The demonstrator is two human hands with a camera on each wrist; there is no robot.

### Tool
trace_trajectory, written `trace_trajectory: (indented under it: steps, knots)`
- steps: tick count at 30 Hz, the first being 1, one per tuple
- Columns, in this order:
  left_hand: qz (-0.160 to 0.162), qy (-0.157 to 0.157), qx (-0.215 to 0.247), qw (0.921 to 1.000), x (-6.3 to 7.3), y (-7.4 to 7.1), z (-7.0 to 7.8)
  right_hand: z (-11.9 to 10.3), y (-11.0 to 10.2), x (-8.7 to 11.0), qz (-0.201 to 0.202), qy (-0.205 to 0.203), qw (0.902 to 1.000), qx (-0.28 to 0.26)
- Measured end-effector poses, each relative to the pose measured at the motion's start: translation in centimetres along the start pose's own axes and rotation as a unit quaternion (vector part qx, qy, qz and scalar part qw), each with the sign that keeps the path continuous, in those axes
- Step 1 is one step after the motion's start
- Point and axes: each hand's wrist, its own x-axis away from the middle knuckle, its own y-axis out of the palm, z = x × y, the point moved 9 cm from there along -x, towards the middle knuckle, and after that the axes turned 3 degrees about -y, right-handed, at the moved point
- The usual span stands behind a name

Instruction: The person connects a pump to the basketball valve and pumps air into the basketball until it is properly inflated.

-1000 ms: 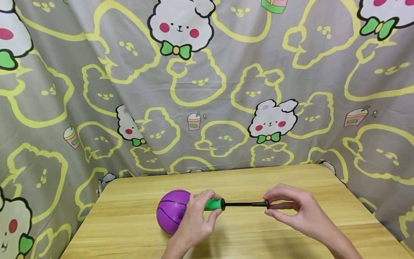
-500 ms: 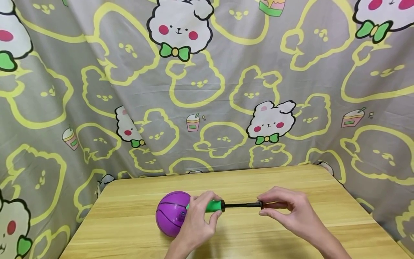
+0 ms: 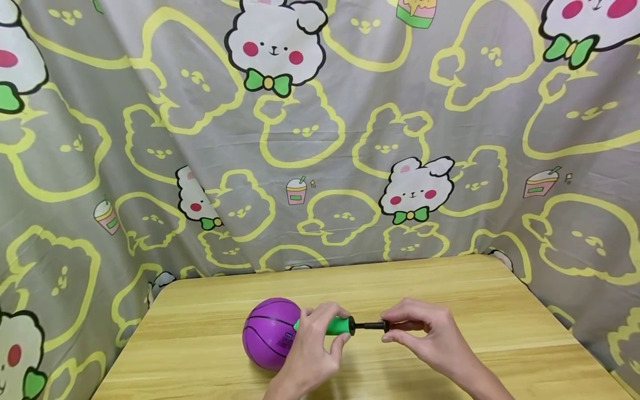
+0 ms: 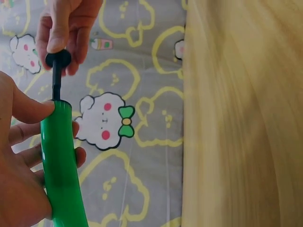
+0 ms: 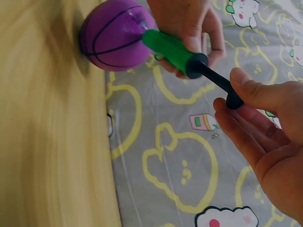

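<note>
A green hand pump (image 3: 340, 326) with a black rod lies level across the space between the hands. My left hand (image 3: 314, 347) grips its green barrel, fingers on one side and thumb on the other, as the left wrist view also shows the barrel (image 4: 61, 161) in the palm. The black end of the pump handle (image 5: 234, 100) sits between the thumb and fingers of my right hand (image 3: 425, 330). To the left is a purple ball (image 3: 270, 333) with black basketball lines. In the right wrist view the pump's far end meets the ball (image 5: 116, 35); any needle is hidden.
Underneath is a pale wooden table (image 3: 200, 311) whose back edge runs along a grey curtain (image 3: 340, 166) printed with cartoon bears and cups. The curtain also hangs at the left and right sides.
My right hand has moved left, pushing the pump's rod farther into the green barrel, so less black rod shows. The left hand and ball appear slightly lower and farther right in the head view.
</note>
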Motion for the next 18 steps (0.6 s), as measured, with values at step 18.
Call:
trace_trajectory:
  steps: [18]
  knots:
    - [-0.018,0.017,-0.008,0.9997,0.3,1.1,0.9,0.8,2.1,0.4,0.001,0.047,0.9989,0.002]
